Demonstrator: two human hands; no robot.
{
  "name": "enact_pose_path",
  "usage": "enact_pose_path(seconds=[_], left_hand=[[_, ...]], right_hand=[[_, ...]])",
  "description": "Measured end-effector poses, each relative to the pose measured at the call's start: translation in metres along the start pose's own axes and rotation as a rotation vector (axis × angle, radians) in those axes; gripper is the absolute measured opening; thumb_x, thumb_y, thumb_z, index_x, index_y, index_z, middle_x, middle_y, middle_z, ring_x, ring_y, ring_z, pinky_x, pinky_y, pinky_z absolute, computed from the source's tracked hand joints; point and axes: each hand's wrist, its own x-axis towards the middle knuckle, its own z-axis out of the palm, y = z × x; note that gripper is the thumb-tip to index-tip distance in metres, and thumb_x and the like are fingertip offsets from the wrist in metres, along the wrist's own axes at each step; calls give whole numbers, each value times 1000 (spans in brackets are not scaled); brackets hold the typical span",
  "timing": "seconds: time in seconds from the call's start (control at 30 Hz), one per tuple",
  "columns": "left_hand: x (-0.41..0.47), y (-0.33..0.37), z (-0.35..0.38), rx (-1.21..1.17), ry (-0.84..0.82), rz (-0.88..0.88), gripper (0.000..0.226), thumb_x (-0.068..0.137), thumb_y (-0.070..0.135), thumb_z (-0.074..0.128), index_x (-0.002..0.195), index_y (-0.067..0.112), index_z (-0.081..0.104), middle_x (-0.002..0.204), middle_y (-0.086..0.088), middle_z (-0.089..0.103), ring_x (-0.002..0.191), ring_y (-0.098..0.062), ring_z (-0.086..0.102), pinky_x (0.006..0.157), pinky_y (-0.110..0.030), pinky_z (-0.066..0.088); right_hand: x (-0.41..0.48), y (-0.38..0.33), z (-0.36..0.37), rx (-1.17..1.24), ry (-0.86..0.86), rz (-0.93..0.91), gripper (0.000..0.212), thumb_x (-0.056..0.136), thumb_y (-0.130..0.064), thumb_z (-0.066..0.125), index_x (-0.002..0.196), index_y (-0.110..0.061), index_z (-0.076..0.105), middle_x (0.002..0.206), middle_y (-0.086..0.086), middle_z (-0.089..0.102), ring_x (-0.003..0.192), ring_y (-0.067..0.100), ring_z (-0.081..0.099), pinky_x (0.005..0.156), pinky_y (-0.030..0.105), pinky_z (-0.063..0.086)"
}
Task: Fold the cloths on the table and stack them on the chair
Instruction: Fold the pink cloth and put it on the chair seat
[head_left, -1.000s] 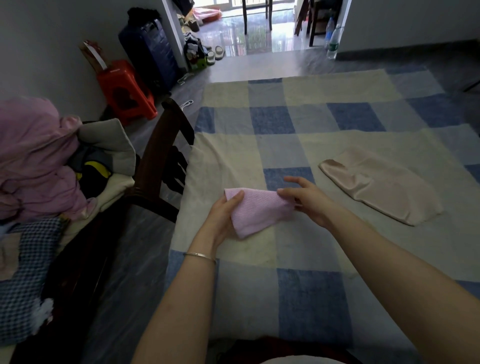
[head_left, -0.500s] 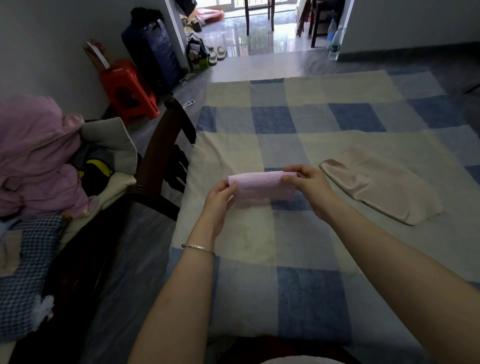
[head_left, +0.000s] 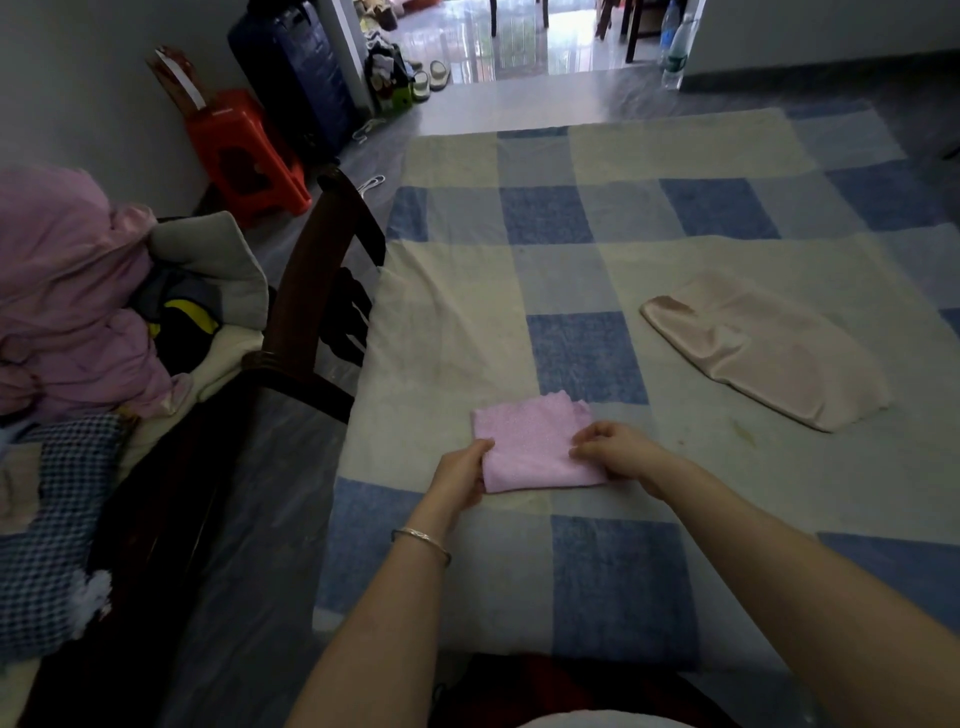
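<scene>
A small pink cloth (head_left: 530, 441), folded into a rough square, lies flat on the blue-and-cream checked table cover (head_left: 597, 249). My left hand (head_left: 460, 475) grips its near left edge. My right hand (head_left: 618, 449) pinches its right side with curled fingers. A beige satin cloth (head_left: 763, 353) lies spread out to the right, apart from both hands. The dark wooden chair (head_left: 311, 291) stands to the left, piled with clothes.
On the chair sit a pink garment (head_left: 67, 291), a grey-and-yellow item (head_left: 192, 291) and a checked blue cloth (head_left: 47, 525). A red plastic stool (head_left: 244, 150), a dark suitcase (head_left: 296, 73) and bottles (head_left: 675, 47) stand on the floor beyond.
The pink cloth was held up between both hands; it has come down toward me and now lies flat on the cover, folded, with both hands still on it.
</scene>
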Motion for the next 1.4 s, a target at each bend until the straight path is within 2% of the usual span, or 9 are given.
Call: enact_pose_path(seconds=[0.13, 0.2, 0.3, 0.47, 0.6, 0.8, 0.9, 1.13, 1.4], left_hand=[[11, -5, 7, 120, 14, 56, 24, 91, 29, 57, 91, 5, 61, 88, -12, 58, 63, -18, 52, 43, -16, 38], [15, -9, 8, 187, 38, 85, 30, 91, 29, 57, 71, 7, 58, 84, -12, 59, 73, -20, 53, 59, -25, 40], [18, -13, 10, 268, 60, 118, 37, 89, 16, 55, 55, 15, 41, 61, -2, 43, 58, -12, 40, 54, -28, 30], [19, -12, 11, 259, 69, 44, 13, 53, 26, 53, 51, 15, 46, 57, -3, 44, 68, -21, 47, 64, -29, 39], [18, -7, 14, 228, 124, 37, 25, 62, 35, 62, 56, 14, 51, 61, -3, 51, 72, -23, 54, 74, -37, 53], [25, -8, 16, 302, 156, 129, 9, 82, 17, 62, 81, 8, 63, 80, -4, 56, 80, -20, 54, 63, -23, 37], [27, -7, 17, 201, 145, 131, 24, 78, 7, 62, 62, 14, 46, 64, 0, 45, 59, -12, 41, 50, -24, 31], [42, 1, 18, -37, 165, 90, 17, 81, 15, 68, 75, 4, 57, 89, -10, 60, 86, -20, 55, 72, -27, 43], [51, 5, 20, 174, 265, 133, 32, 93, 21, 53, 112, -5, 58, 118, -20, 62, 109, -31, 58, 83, -26, 43]], right_hand=[[9, 8, 5, -25, 61, 9, 33, 85, -22, 65, 114, -12, 53, 103, 5, 52, 85, 17, 50, 57, 21, 37], [13, 11, 8, -91, 117, 14, 23, 84, -24, 66, 97, -11, 53, 94, 8, 55, 74, 16, 49, 56, 24, 36], [18, 15, 11, -203, 137, 53, 20, 85, -23, 63, 73, -13, 51, 86, 10, 56, 73, 20, 50, 62, 27, 37], [17, 13, 10, -256, 104, 167, 12, 81, -15, 57, 88, -5, 58, 73, 10, 56, 61, 21, 52, 49, 22, 37], [17, 13, 7, -228, 128, 148, 13, 81, -21, 61, 82, -10, 55, 64, 6, 53, 54, 17, 50, 45, 22, 36], [23, 12, 7, -5, 253, 43, 22, 78, -23, 68, 78, -16, 48, 86, 9, 58, 73, 22, 54, 55, 27, 43], [25, 4, 11, 62, 254, 9, 27, 80, -24, 68, 98, -12, 52, 98, 9, 58, 86, 24, 55, 66, 29, 45], [37, -7, 17, 85, 292, 7, 38, 85, -29, 64, 115, -9, 52, 119, 11, 58, 99, 25, 54, 87, 37, 45], [47, -8, 17, 133, 350, 41, 30, 86, -17, 63, 114, -7, 59, 124, 10, 60, 111, 26, 56, 95, 33, 44]])
